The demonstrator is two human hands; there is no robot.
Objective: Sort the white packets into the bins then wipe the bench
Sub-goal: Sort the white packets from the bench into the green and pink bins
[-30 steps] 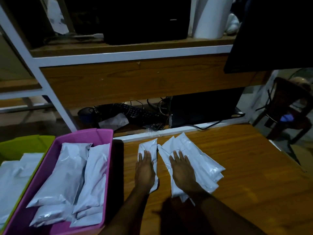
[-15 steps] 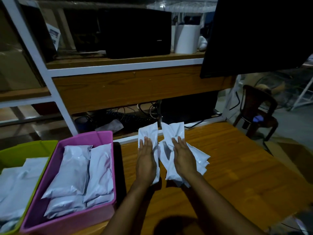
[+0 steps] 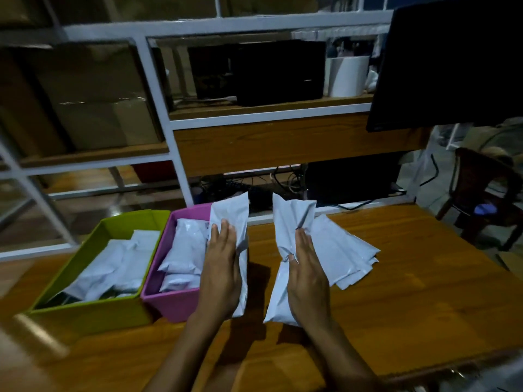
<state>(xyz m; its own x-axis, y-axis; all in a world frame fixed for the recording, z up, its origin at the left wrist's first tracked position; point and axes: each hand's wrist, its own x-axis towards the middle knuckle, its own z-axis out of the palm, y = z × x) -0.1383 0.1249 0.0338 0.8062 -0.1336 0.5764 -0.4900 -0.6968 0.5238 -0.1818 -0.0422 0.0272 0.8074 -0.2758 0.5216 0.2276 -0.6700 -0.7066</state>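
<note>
My left hand (image 3: 222, 271) holds a white packet (image 3: 230, 212) lifted off the wooden bench (image 3: 410, 278), right at the pink bin's right edge. My right hand (image 3: 307, 274) grips a second white packet (image 3: 291, 219), raised above the bench middle. A small stack of white packets (image 3: 345, 250) lies on the bench just right of my right hand. The pink bin (image 3: 174, 302) holds several white packets (image 3: 185, 250). The green bin (image 3: 93, 312) to its left also holds white packets (image 3: 113, 267).
A white-framed wooden shelf (image 3: 254, 117) rises behind the bench, with a dark box (image 3: 280, 72) and a white roll (image 3: 346, 76) on it. A black monitor (image 3: 452, 60) hangs at upper right. Cables and a keyboard sit under the shelf. A dark chair (image 3: 481, 193) stands at far right.
Both hands have lifted a packet each off the bench and drawn apart; the left one has moved toward the pink bin. The camera view has tilted up and shifted left.
</note>
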